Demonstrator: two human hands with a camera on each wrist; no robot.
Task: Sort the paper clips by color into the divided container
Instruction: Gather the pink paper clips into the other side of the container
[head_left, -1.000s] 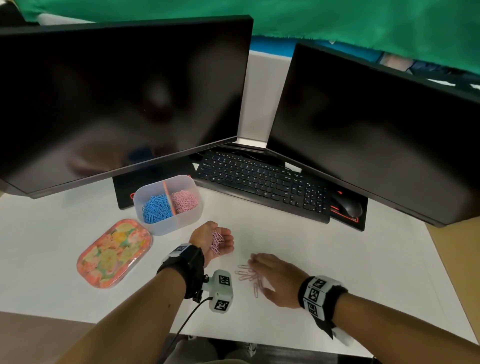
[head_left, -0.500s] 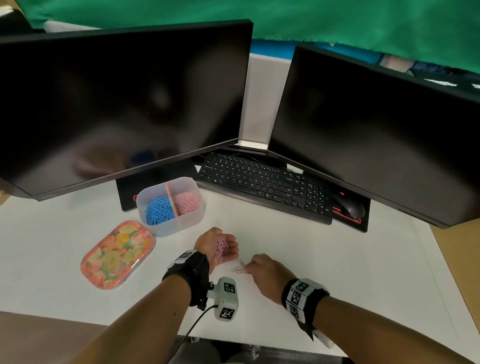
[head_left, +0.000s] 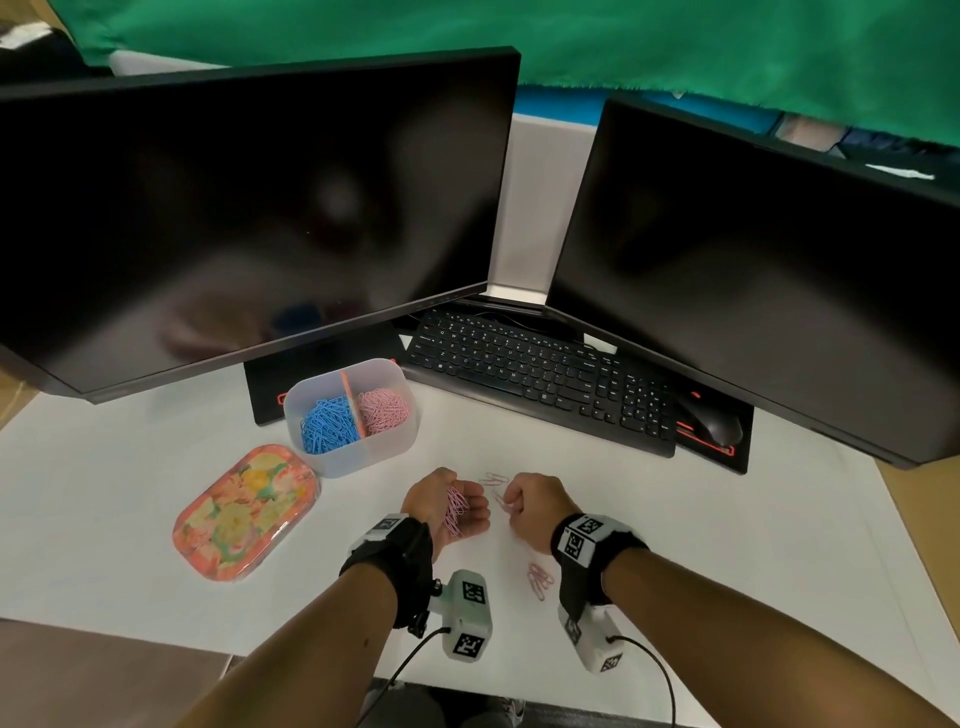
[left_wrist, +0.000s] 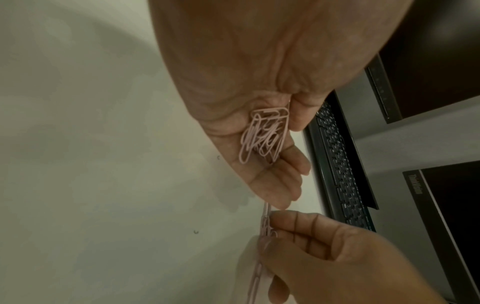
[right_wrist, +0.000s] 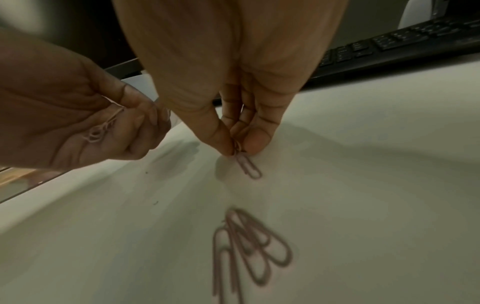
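A translucent divided container (head_left: 382, 451) holds blue paper clips (head_left: 328, 426) in its left compartment and pink paper clips (head_left: 385, 410) in its right one. In front of it my left hand (head_left: 462, 506) lies palm up, fingers curled around a bunch of pink clips (left_wrist: 262, 135). Just to its right, my right hand (right_wrist: 237, 149) pinches the end of a pink clip (right_wrist: 248, 165) that lies on the white table between thumb and fingertips. More pink clips lie loose: a few (head_left: 493, 478) beyond the hands and a small heap (head_left: 540, 579) beside my right wrist, which shows up close as the heap (right_wrist: 246, 246) in the right wrist view.
A floral lid (head_left: 247, 512) lies left of the container. A black keyboard (head_left: 540, 379) and mouse (head_left: 714, 423) sit behind, under two dark monitors (head_left: 234, 208). The table's front edge (head_left: 311, 670) runs just under my forearms.
My right hand has slid left from lying flat over the loose clips and now pinches a clip beside my left hand. A small heap stays behind by the right wrist.
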